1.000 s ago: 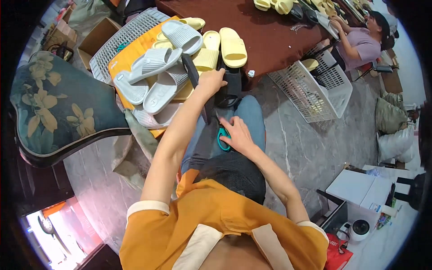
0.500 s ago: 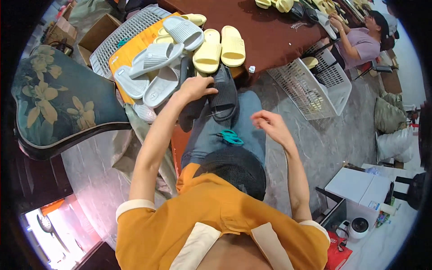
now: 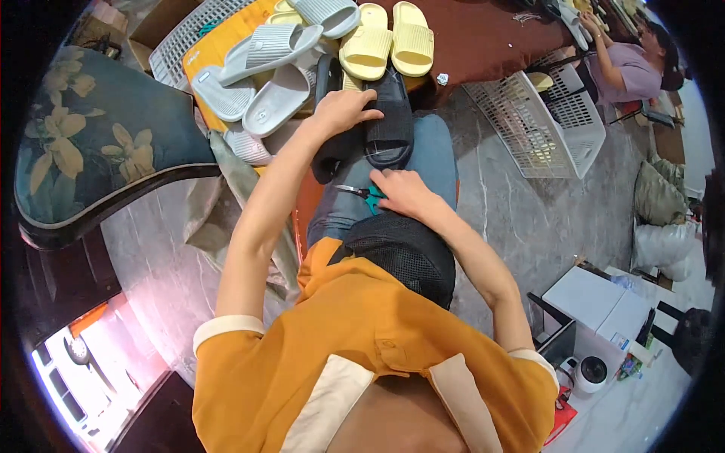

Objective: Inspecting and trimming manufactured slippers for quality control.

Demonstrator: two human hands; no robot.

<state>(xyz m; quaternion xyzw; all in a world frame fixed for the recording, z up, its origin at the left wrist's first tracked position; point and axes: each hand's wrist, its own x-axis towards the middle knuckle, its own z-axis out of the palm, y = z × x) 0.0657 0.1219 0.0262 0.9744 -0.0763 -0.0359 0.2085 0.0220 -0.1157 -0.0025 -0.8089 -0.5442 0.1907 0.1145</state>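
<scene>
Two black slippers, the right-hand one (image 3: 389, 140) and the left-hand one (image 3: 330, 160), lie side by side, reaching from over our lap toward the table's edge. Our left hand (image 3: 343, 112) rests between them, thumb spread toward the right-hand slipper; its other fingers are partly hidden, so we cannot tell whether they grip or only steady the left-hand one.

Just nearer to us, our right hand (image 3: 408, 192) has its fingers bent at the handles of the teal scissors (image 3: 373, 200); they look to be touching, though how firmly they hold we cannot tell. The blades lie over our jeans (image 3: 434, 151), with nothing visibly between them, so we judge the black pair to be in hand and unfinished, with no cut under way.

Beyond, two yellow slippers (image 3: 366, 53) stand neatly together by the brown table cover (image 3: 476, 38). To the left, grey slippers (image 3: 272, 45) lie heaped loosely on an orange sheet (image 3: 204, 57); whether these are finished or waiting, we cannot say.
</scene>
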